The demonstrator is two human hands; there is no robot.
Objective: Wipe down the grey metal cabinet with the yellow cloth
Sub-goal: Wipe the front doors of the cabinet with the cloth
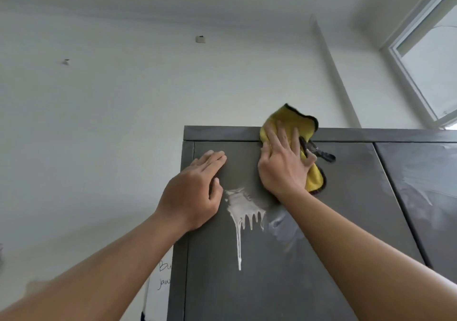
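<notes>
The tall grey metal cabinet (346,197) fills the lower right, seen from below. My right hand (284,162) presses the yellow cloth (294,120), which has a black trim, flat against the left door near its top edge; part of the cloth sticks up above the cabinet top. My left hand (195,187) lies flat with fingers together on the same door, near its upper left corner, holding nothing. A white foam patch (243,209) with drips running down sits on the door between and below both hands.
Smeared wet streaks (415,182) show on the right door. A white wall (111,123) stands left of the cabinet, with a handwritten sheet (164,273) low beside it. A window frame (425,68) is at the upper right.
</notes>
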